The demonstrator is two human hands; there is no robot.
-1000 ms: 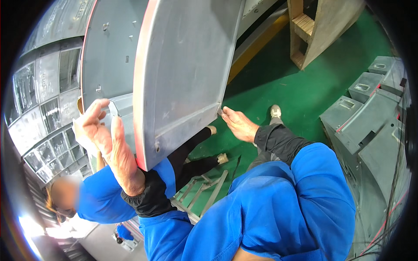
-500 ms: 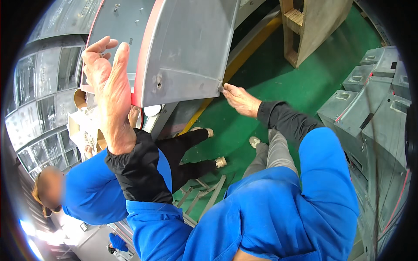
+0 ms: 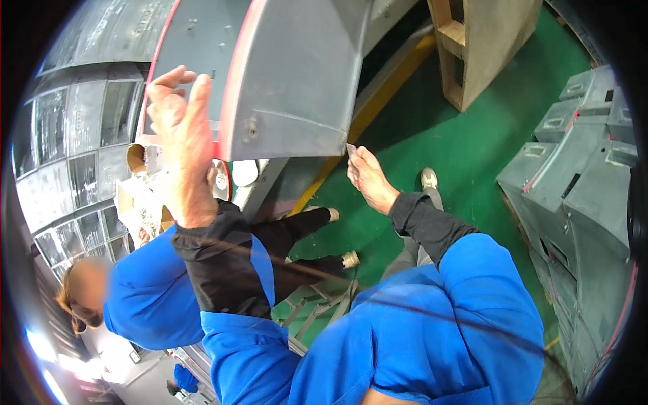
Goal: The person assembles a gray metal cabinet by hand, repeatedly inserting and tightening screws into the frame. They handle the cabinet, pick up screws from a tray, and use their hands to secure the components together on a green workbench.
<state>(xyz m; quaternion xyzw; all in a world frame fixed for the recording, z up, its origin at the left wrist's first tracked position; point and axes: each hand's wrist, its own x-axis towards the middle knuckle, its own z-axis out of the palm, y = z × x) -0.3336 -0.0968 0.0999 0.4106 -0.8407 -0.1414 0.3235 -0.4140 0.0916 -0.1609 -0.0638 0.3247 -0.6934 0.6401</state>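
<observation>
A large grey casing [image 3: 290,81] with a red edge strip [image 3: 233,74] fills the upper middle. My left hand [image 3: 182,148] is raised beside its lower left corner, fingers apart and slightly bent, with nothing seen in it. Whether the palm touches the red edge I cannot tell. Just off the casing's lower right corner, my right hand [image 3: 370,177] is closed in a pinch. A small thin grey piece [image 3: 350,149] sticks out between its thumb and fingers; its kind is not clear.
A co-worker in a blue top [image 3: 152,297] stands close on my left, beside an open carton [image 3: 138,202]. Below lies a metal stepladder [image 3: 324,304]. Grey casings [image 3: 547,162] are stacked at right, a wooden frame [image 3: 482,61] stands beyond, and the floor [image 3: 405,128] is green.
My right hand has drawn slightly down and away from the casing's corner, the small grey piece still in its pinch. My left hand stays raised by the red edge. The view has shifted a little.
</observation>
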